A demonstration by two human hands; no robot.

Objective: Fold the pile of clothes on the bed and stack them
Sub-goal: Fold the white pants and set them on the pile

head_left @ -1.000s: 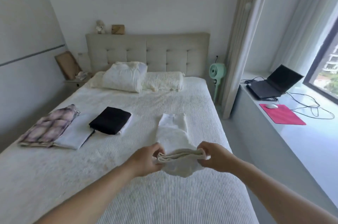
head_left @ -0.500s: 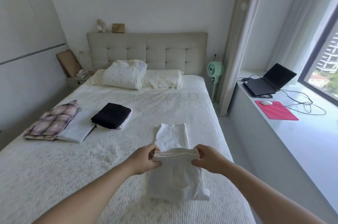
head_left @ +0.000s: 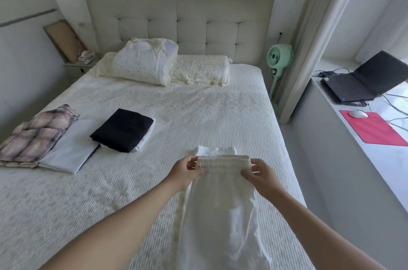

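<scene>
We hold a cream-white cotton garment with a gathered elastic waistband point(head_left: 223, 208) above the near part of the bed covered by a ribbed white bedspread point(head_left: 209, 115). Our left hand point(head_left: 187, 171) pinches the left end of the waistband between thumb and curled fingers, and our right hand point(head_left: 259, 176) pinches the right end the same way, so the band is stretched level between them. The rest of the cloth hangs down toward us, and a further fold of it lies on the bedspread just beyond the band.

We judge the garment light, thin and limp: it will sag wherever it is unsupported and crease easily, though it should not slip from a firm pinch. The ribbed waistband looks like the thickest, steadiest edge, so its two corners seem the best places to hold.

To the left lie a folded black cloth on a white one point(head_left: 123, 129), a folded white sheet-like piece point(head_left: 68, 155) and a folded pink-and-grey plaid garment point(head_left: 37, 135).
</scene>
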